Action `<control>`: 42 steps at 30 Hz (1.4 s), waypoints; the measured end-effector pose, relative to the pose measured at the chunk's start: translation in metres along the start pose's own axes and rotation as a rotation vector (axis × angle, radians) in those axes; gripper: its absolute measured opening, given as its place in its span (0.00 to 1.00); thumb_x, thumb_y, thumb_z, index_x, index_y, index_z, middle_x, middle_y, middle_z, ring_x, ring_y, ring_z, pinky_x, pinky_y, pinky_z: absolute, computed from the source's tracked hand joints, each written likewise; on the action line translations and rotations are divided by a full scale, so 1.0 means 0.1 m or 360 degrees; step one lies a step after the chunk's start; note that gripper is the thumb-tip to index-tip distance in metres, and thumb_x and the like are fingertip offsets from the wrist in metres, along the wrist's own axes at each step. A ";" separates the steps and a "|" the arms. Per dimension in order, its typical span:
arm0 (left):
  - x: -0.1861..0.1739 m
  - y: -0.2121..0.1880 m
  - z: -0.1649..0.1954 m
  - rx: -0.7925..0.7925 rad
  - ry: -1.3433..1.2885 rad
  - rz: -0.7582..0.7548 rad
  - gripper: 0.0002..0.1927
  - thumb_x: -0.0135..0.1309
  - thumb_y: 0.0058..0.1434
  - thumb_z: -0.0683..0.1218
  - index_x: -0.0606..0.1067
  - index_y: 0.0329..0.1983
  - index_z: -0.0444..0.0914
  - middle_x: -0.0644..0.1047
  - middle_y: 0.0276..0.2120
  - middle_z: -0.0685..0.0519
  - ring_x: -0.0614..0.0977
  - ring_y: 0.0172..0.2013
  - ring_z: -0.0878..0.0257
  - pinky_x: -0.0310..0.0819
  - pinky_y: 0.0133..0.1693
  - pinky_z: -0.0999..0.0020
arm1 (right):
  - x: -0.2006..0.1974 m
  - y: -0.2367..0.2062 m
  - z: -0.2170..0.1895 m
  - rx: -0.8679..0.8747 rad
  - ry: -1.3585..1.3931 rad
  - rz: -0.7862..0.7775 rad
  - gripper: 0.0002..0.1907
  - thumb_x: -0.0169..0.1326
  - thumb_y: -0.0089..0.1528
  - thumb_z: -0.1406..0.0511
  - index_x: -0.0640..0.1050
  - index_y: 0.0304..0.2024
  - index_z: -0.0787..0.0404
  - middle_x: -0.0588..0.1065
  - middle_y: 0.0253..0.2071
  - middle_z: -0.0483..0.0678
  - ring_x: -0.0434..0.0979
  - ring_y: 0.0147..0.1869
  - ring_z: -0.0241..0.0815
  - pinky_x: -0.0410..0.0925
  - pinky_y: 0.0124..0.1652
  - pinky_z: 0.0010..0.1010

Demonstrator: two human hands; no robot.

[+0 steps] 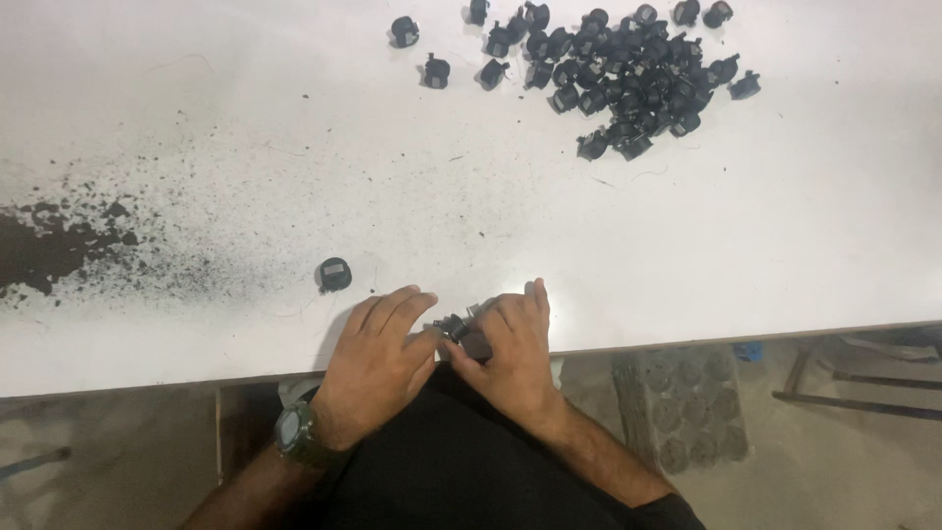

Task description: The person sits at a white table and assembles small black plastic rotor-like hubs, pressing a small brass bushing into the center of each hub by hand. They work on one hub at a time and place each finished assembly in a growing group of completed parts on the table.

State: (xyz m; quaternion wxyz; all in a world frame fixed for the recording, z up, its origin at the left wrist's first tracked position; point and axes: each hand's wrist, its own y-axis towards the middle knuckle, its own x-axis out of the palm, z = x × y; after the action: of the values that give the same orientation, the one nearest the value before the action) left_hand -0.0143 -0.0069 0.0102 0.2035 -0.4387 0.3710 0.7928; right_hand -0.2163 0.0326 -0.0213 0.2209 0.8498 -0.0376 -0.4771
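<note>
My left hand (378,353) and my right hand (510,353) meet at the near edge of the white table (294,147). Between their fingers they hold a small black part with a metal piece (461,329); most of it is hidden by my fingers. A green wristwatch (297,437) sits on my left wrist. One single small black round part (334,274) lies on the table just beyond my left hand, apart from it.
A pile of several similar black parts (628,69) lies at the far right of the table, with a few strays (435,71) to its left. Black dust and a dark stain (59,245) cover the table's left side. Below the edge is a concrete floor with a grey block (687,402).
</note>
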 end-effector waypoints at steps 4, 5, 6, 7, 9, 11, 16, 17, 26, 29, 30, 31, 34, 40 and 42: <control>0.08 -0.04 0.02 -0.0164 0.0014 0.0117 0.10 0.64 0.53 0.43 0.78 0.37 0.38 0.74 0.56 0.46 0.73 0.60 0.51 0.67 0.59 0.50 | 0.03 -0.02 0.02 -0.0017 0.0012 0.0053 0.21 0.71 0.52 0.60 0.76 0.41 0.59 0.70 0.42 0.49 0.69 0.53 0.50 0.47 0.68 0.69; 0.10 -0.05 0.03 -0.0223 0.0010 0.0157 0.10 0.63 0.53 0.43 0.78 0.37 0.38 0.74 0.55 0.46 0.74 0.59 0.51 0.67 0.59 0.50 | 0.03 -0.04 0.04 -0.0036 0.0030 0.0057 0.23 0.71 0.51 0.60 0.77 0.43 0.60 0.70 0.43 0.50 0.69 0.54 0.51 0.46 0.67 0.69; 0.12 -0.07 0.03 -0.0231 -0.0042 0.0183 0.11 0.64 0.53 0.44 0.78 0.38 0.38 0.74 0.54 0.45 0.74 0.58 0.51 0.66 0.58 0.49 | 0.03 -0.06 0.06 -0.0054 0.0052 0.0060 0.25 0.70 0.50 0.60 0.77 0.45 0.62 0.70 0.43 0.52 0.69 0.54 0.53 0.45 0.66 0.69; 0.13 -0.09 0.03 -0.0248 -0.0096 0.0202 0.13 0.65 0.52 0.45 0.79 0.39 0.37 0.74 0.53 0.44 0.74 0.56 0.50 0.65 0.57 0.48 | 0.03 -0.07 0.10 -0.0114 0.0054 0.0183 0.21 0.68 0.53 0.63 0.78 0.47 0.59 0.72 0.44 0.50 0.71 0.55 0.50 0.46 0.69 0.66; 0.16 -0.16 0.06 -0.0290 -0.0161 0.0255 0.14 0.65 0.53 0.46 0.78 0.41 0.36 0.74 0.52 0.43 0.74 0.56 0.50 0.64 0.57 0.46 | 0.03 -0.15 0.14 -0.0203 0.0094 0.0369 0.16 0.64 0.59 0.68 0.78 0.49 0.54 0.76 0.46 0.45 0.75 0.58 0.45 0.48 0.77 0.60; 0.19 -0.21 0.08 -0.0312 -0.0170 0.0331 0.15 0.65 0.56 0.47 0.78 0.44 0.36 0.75 0.53 0.45 0.75 0.57 0.50 0.64 0.60 0.46 | 0.03 -0.24 0.17 -0.0239 0.0195 0.0256 0.17 0.62 0.61 0.71 0.76 0.51 0.58 0.77 0.46 0.46 0.76 0.60 0.47 0.47 0.78 0.60; 0.26 -0.27 0.09 -0.0360 -0.0115 0.0345 0.10 0.64 0.59 0.45 0.78 0.43 0.41 0.75 0.54 0.51 0.75 0.58 0.55 0.64 0.64 0.47 | 0.13 -0.33 0.13 -0.0251 0.0530 0.0241 0.17 0.62 0.62 0.73 0.70 0.51 0.62 0.75 0.48 0.49 0.76 0.60 0.46 0.48 0.77 0.61; 0.27 -0.27 0.09 -0.0357 -0.0119 0.0345 0.10 0.64 0.59 0.44 0.78 0.42 0.41 0.75 0.54 0.51 0.75 0.58 0.55 0.64 0.64 0.47 | 0.14 -0.33 0.11 -0.0253 0.0486 0.0218 0.17 0.62 0.61 0.73 0.71 0.49 0.61 0.76 0.48 0.49 0.76 0.60 0.48 0.48 0.77 0.61; 0.33 -0.33 0.08 -0.0368 -0.0160 0.0375 0.09 0.63 0.61 0.43 0.78 0.44 0.41 0.75 0.55 0.53 0.75 0.59 0.57 0.59 0.67 0.47 | 0.19 -0.29 0.04 -0.0261 0.0299 0.0162 0.16 0.64 0.56 0.73 0.74 0.44 0.60 0.77 0.43 0.50 0.76 0.58 0.50 0.48 0.75 0.62; 0.36 -0.35 0.06 -0.0328 -0.0201 0.0391 0.09 0.63 0.62 0.44 0.78 0.44 0.41 0.75 0.56 0.54 0.74 0.60 0.57 0.59 0.68 0.46 | 0.21 -0.30 0.06 -0.0255 0.0320 0.0141 0.16 0.64 0.56 0.74 0.74 0.43 0.60 0.76 0.41 0.49 0.77 0.58 0.50 0.50 0.75 0.62; 0.36 -0.36 0.05 -0.0312 -0.0182 0.0379 0.09 0.63 0.61 0.43 0.78 0.44 0.41 0.75 0.56 0.53 0.74 0.61 0.57 0.58 0.68 0.46 | 0.21 -0.30 0.06 -0.0246 0.0333 0.0135 0.16 0.64 0.56 0.74 0.74 0.43 0.60 0.76 0.40 0.48 0.77 0.58 0.50 0.51 0.75 0.61; 0.36 -0.37 0.05 -0.0294 -0.0164 0.0366 0.09 0.63 0.59 0.43 0.78 0.43 0.41 0.75 0.56 0.53 0.74 0.62 0.56 0.58 0.68 0.46 | 0.21 -0.30 0.06 -0.0248 0.0339 0.0125 0.16 0.64 0.56 0.74 0.74 0.43 0.60 0.76 0.40 0.48 0.78 0.58 0.49 0.51 0.75 0.62; 0.37 -0.38 0.05 -0.0202 -0.0022 0.0320 0.08 0.64 0.60 0.44 0.78 0.41 0.42 0.75 0.57 0.52 0.73 0.63 0.55 0.58 0.69 0.46 | 0.20 -0.29 0.05 -0.0238 0.0354 0.0116 0.15 0.65 0.56 0.74 0.74 0.42 0.60 0.76 0.40 0.48 0.79 0.56 0.48 0.51 0.75 0.63; 0.40 -0.36 0.05 -0.0125 0.0031 0.0411 0.07 0.64 0.63 0.45 0.81 0.43 0.43 0.74 0.58 0.52 0.72 0.63 0.56 0.58 0.68 0.46 | 0.18 -0.27 0.03 -0.0247 0.0390 0.0132 0.16 0.64 0.55 0.75 0.74 0.42 0.60 0.77 0.40 0.49 0.80 0.55 0.48 0.52 0.74 0.64; 0.40 -0.35 0.05 -0.0175 -0.0006 0.0419 0.06 0.64 0.63 0.45 0.81 0.43 0.43 0.74 0.57 0.52 0.72 0.62 0.56 0.58 0.67 0.46 | 0.19 -0.27 0.04 -0.0255 0.0408 0.0133 0.16 0.64 0.55 0.75 0.73 0.42 0.61 0.77 0.39 0.48 0.80 0.55 0.47 0.51 0.75 0.64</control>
State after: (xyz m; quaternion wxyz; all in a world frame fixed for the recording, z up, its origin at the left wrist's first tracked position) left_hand -0.0157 0.0187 -0.0362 0.0740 -0.3951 0.3809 0.8327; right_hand -0.2131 0.0504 -0.0491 0.3107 0.8811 -0.0062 -0.3566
